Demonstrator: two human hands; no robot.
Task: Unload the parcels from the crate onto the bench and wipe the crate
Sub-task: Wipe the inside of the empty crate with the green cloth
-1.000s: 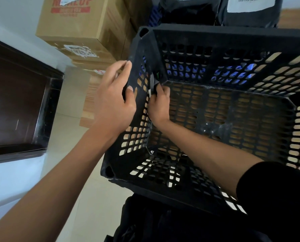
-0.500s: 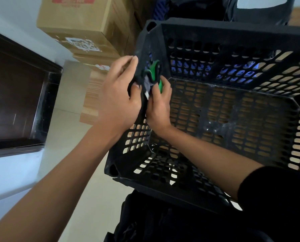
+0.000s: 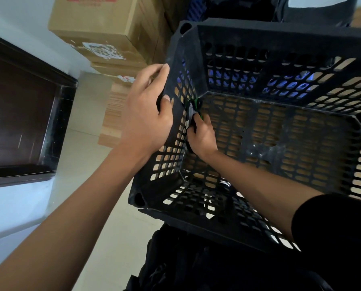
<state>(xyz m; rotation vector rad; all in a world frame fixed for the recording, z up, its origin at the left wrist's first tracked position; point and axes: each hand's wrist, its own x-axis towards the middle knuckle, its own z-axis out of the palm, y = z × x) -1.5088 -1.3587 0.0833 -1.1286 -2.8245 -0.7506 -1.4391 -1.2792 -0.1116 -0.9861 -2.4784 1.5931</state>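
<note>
Head view, from the left edge: a dark brown wooden panel with a black glossy frame point(image 3: 22, 114) stands against a pale wall, above a pale tiled floor point(image 3: 116, 238). Next come stacked brown cardboard boxes point(image 3: 104, 24), the top one bearing a torn white label, with a ribbed cardboard stack beneath them.

Right of the boxes, the left hand point(image 3: 146, 114) grips the left wall of the black perforated plastic crate point(image 3: 280, 45) from outside: its fingers point(image 3: 164, 70) curl over the rim while the thumb presses the wall's inner face. The crate is tipped toward the camera so its open inside faces the viewer, and its slotted floor shows a wood-coloured surface behind it. No parcels lie inside it.

Just beside the left hand, on the inner side of that wall, the right hand point(image 3: 202, 135) reaches in with fingers curled round a small wad of dark cloth with green trim point(image 3: 193, 107), pressed against the lattice near the corner. The right forearm runs down to a black sleeve point(image 3: 332, 227).

Behind the crate's far rim sit dark grey plastic mailer bags point(image 3: 314, 11) with a white label, and a blue item shows through the holes.
</note>
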